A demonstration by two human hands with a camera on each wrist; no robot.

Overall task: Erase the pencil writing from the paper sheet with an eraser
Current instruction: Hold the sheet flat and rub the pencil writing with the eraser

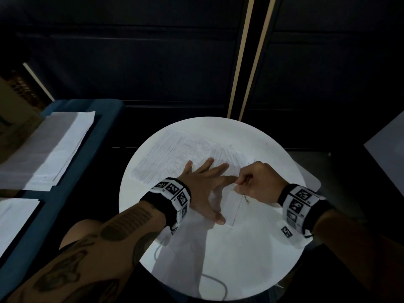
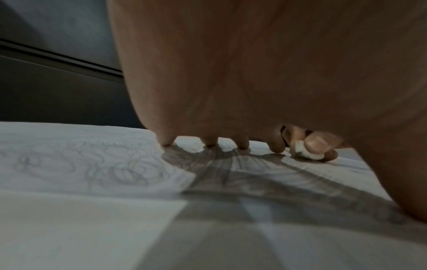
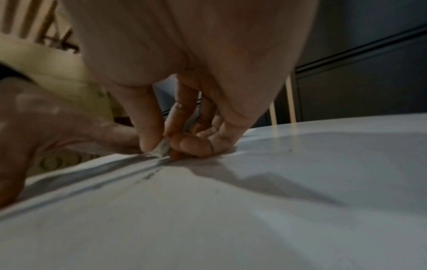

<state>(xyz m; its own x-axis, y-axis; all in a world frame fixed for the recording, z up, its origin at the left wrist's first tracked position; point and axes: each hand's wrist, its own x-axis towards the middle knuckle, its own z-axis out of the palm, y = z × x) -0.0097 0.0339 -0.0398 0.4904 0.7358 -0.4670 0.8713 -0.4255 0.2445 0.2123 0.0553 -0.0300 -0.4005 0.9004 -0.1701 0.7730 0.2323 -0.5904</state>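
While the right hand (image 1: 260, 182) pinches the eraser (image 3: 161, 148) between thumb and fingertips, its tip touches the sheet (image 1: 175, 154) just beside the left index finger. Left hand (image 1: 205, 184) lies flat, fingers spread, pinning the sheet. Remaining scribble lies away to the left and far side, beyond the left hand; judged: rubbing must work leftward.

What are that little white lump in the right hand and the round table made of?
The lump looks like soft rubber, a matt eraser: rounded, worn edges smudged grey. The table has a smooth white satin top, perhaps laminate or painted board; its even sheen fits either, so I can't tell.
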